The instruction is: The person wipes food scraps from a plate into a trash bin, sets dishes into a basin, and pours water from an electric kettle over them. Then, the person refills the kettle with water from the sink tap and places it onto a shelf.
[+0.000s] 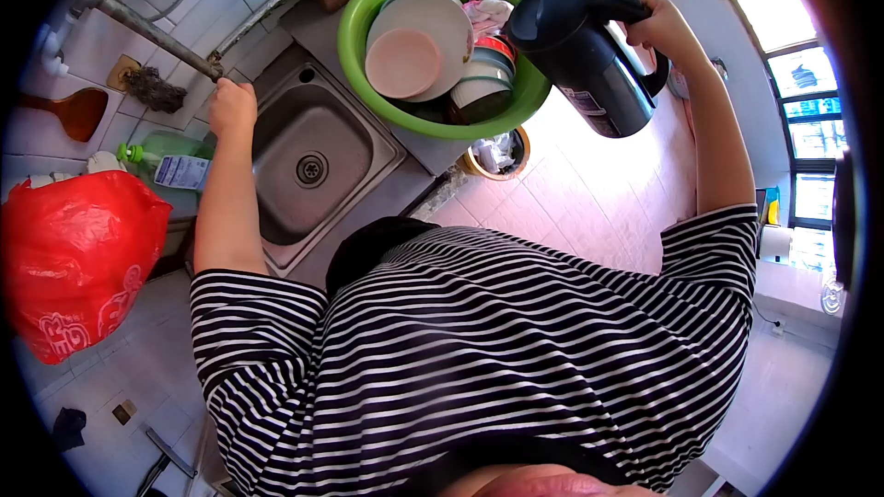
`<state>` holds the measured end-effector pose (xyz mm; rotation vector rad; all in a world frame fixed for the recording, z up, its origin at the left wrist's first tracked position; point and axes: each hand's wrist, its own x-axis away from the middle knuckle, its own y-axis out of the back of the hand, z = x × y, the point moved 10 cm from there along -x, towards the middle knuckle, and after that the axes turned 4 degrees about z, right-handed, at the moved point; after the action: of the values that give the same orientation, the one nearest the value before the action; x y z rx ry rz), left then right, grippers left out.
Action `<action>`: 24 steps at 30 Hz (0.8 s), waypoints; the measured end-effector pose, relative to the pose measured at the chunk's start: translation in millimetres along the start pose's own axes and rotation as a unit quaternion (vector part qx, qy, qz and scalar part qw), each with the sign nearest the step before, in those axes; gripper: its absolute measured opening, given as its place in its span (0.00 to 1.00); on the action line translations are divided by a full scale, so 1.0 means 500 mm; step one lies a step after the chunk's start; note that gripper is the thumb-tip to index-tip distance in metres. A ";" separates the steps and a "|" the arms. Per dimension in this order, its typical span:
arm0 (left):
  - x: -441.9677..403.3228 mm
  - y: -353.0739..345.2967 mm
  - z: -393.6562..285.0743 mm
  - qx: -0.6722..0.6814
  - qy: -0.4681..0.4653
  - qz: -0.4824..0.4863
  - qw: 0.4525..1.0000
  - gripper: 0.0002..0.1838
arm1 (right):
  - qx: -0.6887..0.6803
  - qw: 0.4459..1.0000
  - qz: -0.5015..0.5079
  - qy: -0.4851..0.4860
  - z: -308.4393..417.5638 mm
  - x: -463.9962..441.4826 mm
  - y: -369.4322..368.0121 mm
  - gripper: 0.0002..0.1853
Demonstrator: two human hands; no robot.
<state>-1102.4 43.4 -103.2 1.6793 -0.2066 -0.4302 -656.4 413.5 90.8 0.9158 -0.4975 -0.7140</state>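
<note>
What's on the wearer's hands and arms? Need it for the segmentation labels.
Left hand and right hand: no gloves. Forearms uncovered, no watch or bracelet visible. Short loose sleeves, black with thin white stripes, end around the elbows. No visible markings or cables.

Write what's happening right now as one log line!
left hand: at tap | right hand: holding kettle | green tub: bowls inside | sink: beside tub

Just one cam, worn on the head, looking down past the striped shirt [497,340] at the sink [318,161].
</note>
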 end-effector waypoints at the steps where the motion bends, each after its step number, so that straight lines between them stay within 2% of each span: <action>1: 0.003 0.000 0.001 0.006 0.004 0.001 1.000 0.18 | -0.002 1.000 0.002 0.003 0.000 0.004 -0.002 0.15; 10: 0.003 0.005 -0.002 -0.002 0.008 0.012 1.000 0.17 | 0.072 0.997 0.014 0.024 0.009 0.013 -0.015 0.19; 24: 0.003 0.003 0.000 0.014 0.009 0.014 1.000 0.18 | 0.103 0.992 0.030 0.060 0.056 0.036 -0.040 0.21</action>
<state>-1100.7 42.6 -102.0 1.7053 -0.2236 -0.3920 -669.5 376.9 90.3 1.1261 -0.4954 -0.5557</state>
